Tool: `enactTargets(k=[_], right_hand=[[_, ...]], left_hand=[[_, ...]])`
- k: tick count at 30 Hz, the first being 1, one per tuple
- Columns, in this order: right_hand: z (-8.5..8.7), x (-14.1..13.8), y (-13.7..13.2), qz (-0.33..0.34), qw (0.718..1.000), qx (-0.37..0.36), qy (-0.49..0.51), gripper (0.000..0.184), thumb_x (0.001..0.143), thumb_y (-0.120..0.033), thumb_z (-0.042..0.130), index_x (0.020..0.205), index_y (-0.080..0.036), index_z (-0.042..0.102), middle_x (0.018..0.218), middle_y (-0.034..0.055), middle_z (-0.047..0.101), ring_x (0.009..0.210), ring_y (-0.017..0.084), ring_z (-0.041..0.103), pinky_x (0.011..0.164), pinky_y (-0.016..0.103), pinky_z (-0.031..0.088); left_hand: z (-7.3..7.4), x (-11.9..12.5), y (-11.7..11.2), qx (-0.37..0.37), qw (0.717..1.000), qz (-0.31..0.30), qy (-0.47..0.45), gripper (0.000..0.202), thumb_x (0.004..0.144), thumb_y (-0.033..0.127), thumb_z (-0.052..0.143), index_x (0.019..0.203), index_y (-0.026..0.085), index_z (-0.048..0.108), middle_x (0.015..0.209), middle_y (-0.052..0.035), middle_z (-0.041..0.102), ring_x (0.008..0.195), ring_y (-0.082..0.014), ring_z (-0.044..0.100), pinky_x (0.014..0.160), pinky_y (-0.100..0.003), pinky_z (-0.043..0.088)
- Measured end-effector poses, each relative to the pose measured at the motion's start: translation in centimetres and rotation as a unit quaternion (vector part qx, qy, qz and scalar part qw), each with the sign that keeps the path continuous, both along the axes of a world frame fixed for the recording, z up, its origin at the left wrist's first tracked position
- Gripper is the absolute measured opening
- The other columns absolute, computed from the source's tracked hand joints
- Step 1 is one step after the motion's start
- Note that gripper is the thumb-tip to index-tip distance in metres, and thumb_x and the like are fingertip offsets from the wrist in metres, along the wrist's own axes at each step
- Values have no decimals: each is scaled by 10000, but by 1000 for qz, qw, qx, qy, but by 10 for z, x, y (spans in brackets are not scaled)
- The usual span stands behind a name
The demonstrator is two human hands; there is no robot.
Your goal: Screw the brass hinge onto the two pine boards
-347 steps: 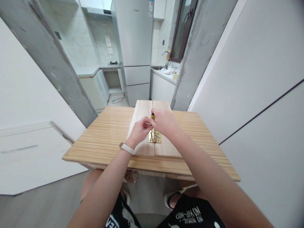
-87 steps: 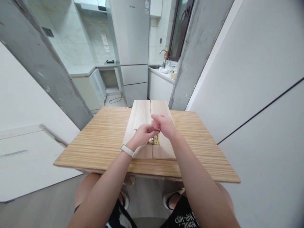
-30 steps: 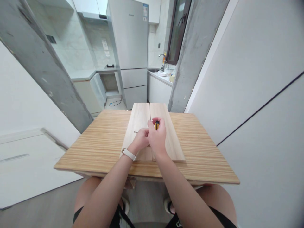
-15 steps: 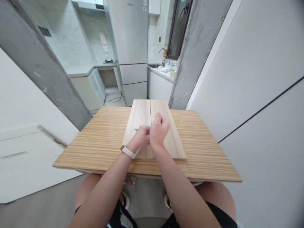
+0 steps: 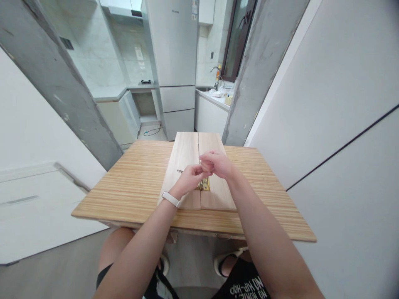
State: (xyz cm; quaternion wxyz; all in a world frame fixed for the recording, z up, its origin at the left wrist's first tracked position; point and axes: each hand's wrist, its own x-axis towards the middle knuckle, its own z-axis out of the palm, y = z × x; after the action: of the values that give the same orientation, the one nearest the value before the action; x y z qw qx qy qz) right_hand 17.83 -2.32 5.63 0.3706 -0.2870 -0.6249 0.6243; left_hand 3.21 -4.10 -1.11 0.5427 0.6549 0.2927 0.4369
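Head camera view showed 2 pale boards, the left board (image 5: 183, 147) and the right board (image 5: 220, 193), lying side by side on a wood-grained bench (image 5: 124, 182). A brass-coloured hinge (image 5: 205, 184) lay across their seam, partly covered by the left hand (image 5: 190, 177). That hand's fingertips were drawn together against the right hand (image 5: 218, 162), which was curled above the hinge; I could not tell what either hand gripped. A small screw-like piece (image 5: 180, 170) lay on the left board, just beside the left hand. White lettering on the person's black shorts (image 5: 246, 286) read "NO HIP-HOP", with "NO HOMIE" apparently beside it. Behind the bench, the silver refrigerator (image 5: 177, 50) bore a logo (image 5: 175, 11) and a sticker (image 5: 194, 9), both too small to read.
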Motion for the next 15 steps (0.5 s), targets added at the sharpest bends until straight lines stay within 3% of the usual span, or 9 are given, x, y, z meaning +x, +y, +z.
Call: enactTargets(k=[3, 7, 11, 15], right_hand=[[-4, -4, -1, -96, 994, 4, 49, 495, 845, -394, 640, 485, -246, 334, 444, -75, 291, 428, 88, 242, 452, 288, 182], [-7, -15, -12, -229, 970, 79, 32, 418, 884, -428, 632, 566, -220, 456, 548, -39, 431, 539, 117, 373, 538, 285, 297], [-7, -34, -34, -431, 894, 127, -9, 212, 889, -397, 635, 786, -221, 577, 757, -4, 575, 737, 163, 513, 703, 300, 402], [-9, -60, -53, -509, 850, 137, -28, 152, 899, -372, 620, 905, -234, 555, 904, 32, 603, 870, 203, 544, 811, 335, 423]], left_hand=[[3, 5, -2, 1, 1000, 23, -10, 293, 869, 325, 716, 1032, 90, 780, 1009, -114, 792, 981, -238, 708, 924, -341, 522], [4, 7, -5, 36, 996, 67, 47, 288, 887, 342, 682, 975, 92, 795, 920, -86, 794, 853, -214, 690, 793, -292, 516], [0, 4, -6, 73, 991, 87, 64, 217, 866, 240, 623, 812, 90, 771, 768, -50, 747, 722, -170, 634, 664, -240, 464], [-5, -1, -4, 94, 979, 138, 113, 161, 773, 155, 621, 674, 91, 731, 624, -37, 674, 603, -140, 531, 544, -226, 378]])
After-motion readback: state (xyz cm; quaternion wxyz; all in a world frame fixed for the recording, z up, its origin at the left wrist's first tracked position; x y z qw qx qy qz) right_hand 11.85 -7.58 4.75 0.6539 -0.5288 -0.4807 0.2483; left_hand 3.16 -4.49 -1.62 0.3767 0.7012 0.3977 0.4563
